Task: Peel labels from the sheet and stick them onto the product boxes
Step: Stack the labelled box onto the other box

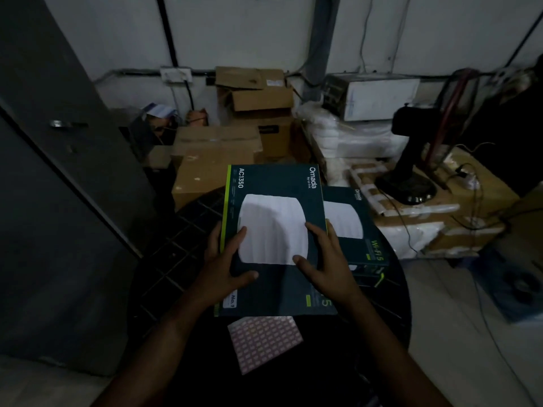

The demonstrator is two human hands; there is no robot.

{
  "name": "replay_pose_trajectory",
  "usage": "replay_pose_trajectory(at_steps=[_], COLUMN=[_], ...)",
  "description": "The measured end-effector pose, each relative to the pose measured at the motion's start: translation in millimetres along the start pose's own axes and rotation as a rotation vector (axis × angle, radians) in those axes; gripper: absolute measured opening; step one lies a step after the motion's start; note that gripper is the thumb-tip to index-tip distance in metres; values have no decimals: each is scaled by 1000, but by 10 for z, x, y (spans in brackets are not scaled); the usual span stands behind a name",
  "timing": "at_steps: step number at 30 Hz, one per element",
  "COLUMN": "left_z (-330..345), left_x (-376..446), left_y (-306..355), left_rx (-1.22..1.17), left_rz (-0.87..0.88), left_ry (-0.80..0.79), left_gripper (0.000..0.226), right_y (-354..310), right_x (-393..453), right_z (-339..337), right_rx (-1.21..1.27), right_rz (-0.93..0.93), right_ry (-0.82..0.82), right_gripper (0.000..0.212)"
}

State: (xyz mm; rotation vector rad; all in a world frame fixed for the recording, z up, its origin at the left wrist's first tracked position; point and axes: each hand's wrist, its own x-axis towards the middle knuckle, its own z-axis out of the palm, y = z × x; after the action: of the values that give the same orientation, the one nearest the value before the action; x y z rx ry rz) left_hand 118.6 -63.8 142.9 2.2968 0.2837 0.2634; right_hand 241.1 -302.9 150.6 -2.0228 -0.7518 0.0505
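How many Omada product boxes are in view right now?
2. The held box is gripped by the left hand and right hand, above the label sheet. The second box lies to its right on the dark table, partly covered; more may be stacked beneath it.

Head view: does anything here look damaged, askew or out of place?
Yes. The topmost brown cardboard carton at the back looks crushed, its flaps bent and open. The pink label sheet lies askew, partly hidden under the dark green product box.
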Motion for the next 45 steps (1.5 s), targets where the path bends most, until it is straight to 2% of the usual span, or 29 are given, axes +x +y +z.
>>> replay_pose_trajectory(at_steps=[4, 6, 13, 18, 26, 31, 34, 37, 40, 45], left_z=[275, 450, 1273, 1767, 2002, 1965, 1924, 1773, 1517, 1030], left_x=[350, 581, 1472, 1918, 2161, 2125, 2019, 1787, 1424, 592], left_y=[199, 300, 639, 702, 584, 578, 584, 550, 396, 18], left_rx=[7, 1, -74, -109, -119, -107, -56, -56, -25, 88], left_rz=[24, 8, -170, -238, -286, -241, -207, -195, -171, -89], left_ry=[-44, -77, -131, -148, -147, -167, -169, -142, -130, -160], left_gripper=[94, 92, 86, 85, 83, 79, 78, 77, 77, 74], right_y=[285, 484, 1358, 1888, 2220, 2234, 2127, 1882, 1555, 920], right_x=[92, 202, 724, 1079, 1303, 1268, 1220, 1060, 791, 181], right_z=[-302, -479, -1116, -1343, -1314, -1271, -1230, -1135, -875, -204], right_rx=[-32, -60, -31, -80, -79, -100, -234, -411, -401, -412], right_rz=[93, 134, 345, 374, 401, 402, 410, 239, 106, 27], right_ry=[-13, -15, -62, -102, -158, -182, -160, -35, 0, -30], right_gripper=[100, 104, 104, 103, 101, 100, 86, 68, 53, 50])
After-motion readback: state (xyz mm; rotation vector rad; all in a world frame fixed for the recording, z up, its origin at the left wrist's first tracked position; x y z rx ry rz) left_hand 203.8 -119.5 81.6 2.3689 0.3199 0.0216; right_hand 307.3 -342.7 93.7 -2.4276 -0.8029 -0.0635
